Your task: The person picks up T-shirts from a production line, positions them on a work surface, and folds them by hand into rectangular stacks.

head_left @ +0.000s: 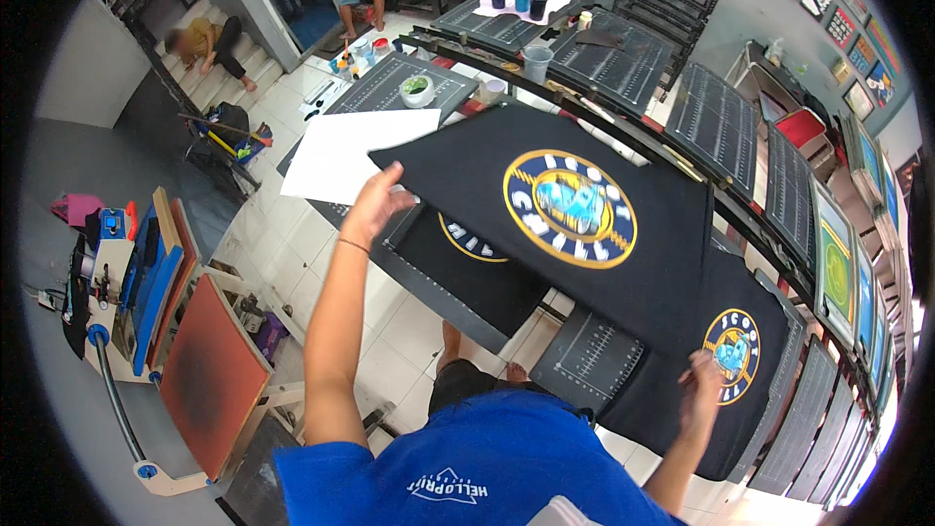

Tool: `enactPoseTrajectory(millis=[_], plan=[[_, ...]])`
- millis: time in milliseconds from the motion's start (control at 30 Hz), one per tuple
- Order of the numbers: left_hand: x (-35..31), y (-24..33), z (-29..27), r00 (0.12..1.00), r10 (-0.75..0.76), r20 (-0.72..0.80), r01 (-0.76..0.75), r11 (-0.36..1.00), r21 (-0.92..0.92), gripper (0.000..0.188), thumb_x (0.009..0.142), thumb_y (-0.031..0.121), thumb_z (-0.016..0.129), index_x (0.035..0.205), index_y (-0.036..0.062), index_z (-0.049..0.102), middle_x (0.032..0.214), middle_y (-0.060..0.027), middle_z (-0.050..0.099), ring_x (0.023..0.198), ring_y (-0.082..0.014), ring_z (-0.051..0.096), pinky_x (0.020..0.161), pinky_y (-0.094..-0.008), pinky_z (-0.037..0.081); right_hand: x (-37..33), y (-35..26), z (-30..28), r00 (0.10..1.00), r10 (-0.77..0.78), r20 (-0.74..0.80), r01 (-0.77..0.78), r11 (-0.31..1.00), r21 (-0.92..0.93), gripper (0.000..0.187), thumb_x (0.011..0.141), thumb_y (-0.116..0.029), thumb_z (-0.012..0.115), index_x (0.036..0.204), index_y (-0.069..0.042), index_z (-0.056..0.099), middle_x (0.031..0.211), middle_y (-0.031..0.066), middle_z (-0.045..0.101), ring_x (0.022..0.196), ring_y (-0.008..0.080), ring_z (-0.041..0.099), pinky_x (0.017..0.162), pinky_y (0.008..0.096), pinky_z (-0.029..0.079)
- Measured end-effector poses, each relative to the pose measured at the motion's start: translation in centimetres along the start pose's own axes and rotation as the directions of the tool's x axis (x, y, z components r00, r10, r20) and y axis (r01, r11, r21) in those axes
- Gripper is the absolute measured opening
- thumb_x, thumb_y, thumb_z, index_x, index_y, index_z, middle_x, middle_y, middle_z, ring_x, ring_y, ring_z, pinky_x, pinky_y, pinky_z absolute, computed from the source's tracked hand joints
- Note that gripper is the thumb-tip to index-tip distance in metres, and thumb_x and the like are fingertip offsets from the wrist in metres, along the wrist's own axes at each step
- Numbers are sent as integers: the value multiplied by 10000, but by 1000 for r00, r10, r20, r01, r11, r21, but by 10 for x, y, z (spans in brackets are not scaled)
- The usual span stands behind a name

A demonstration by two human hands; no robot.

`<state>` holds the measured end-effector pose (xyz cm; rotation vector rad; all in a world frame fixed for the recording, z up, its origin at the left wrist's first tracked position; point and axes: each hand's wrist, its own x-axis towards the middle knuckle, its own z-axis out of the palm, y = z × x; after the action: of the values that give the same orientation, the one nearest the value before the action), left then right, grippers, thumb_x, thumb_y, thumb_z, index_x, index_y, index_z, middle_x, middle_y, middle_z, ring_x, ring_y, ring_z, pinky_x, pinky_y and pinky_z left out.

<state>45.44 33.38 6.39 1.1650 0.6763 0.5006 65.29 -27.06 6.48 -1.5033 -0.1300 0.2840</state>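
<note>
Reading our left hand [378,203] first: thumb and fingers spread, at the left corner of the black printed fabric [657,219]. Can't tell if we're gripping it.

And our right hand [699,385]?

Near right, fingers curled, in front of a second black fabric [735,429]. Part of its round print sits behind our fingers. Can't tell if we hold anything there.

Where's the first fabric?

Center, ahead of us, round emblem [570,206] facing up: yellow rim, blue motif. Its left part hangs over a third black fabric [467,287] and hides some of that one's print.

Around it?

White sheet [355,161] just left, by our left hand. Beyond that, white tub [417,91] with green contents on a gridded board [456,90]. Near us, another dark board [589,356] between the second and third fabrics. Far side, clear cup [537,63].

Copy.
</note>
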Motion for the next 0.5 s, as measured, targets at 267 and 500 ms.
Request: enactPoseTrajectory(millis=[267, 500], plan=[[30, -139, -77, 854, -515, -72, 518, 855, 32, 463, 995, 369, 557, 1207, -35, 476, 993, -189, 621, 787, -288, 710, 622, -348, 607, -64, 163, 45, 813, 522, -256, -566, 812, -142, 149, 937, -165, 596, 985, -51, 679, 762, -13, 595, 636, 94, 573, 559, 224, 481], [72, -131, -149, 754, -507, -417, 343, 846, -408, 324, 963, 398, 613, 998, 79, 567, 695, -20, 522, 521, -139, 545, 493, -293, 515, -31, 166, 50, 809, 384, -445, -586, 587, -559, 240, 890, -189, 637, 1049, -11, 665, 906, 64, 657, 760, 204, 630, 693, 323, 520]])
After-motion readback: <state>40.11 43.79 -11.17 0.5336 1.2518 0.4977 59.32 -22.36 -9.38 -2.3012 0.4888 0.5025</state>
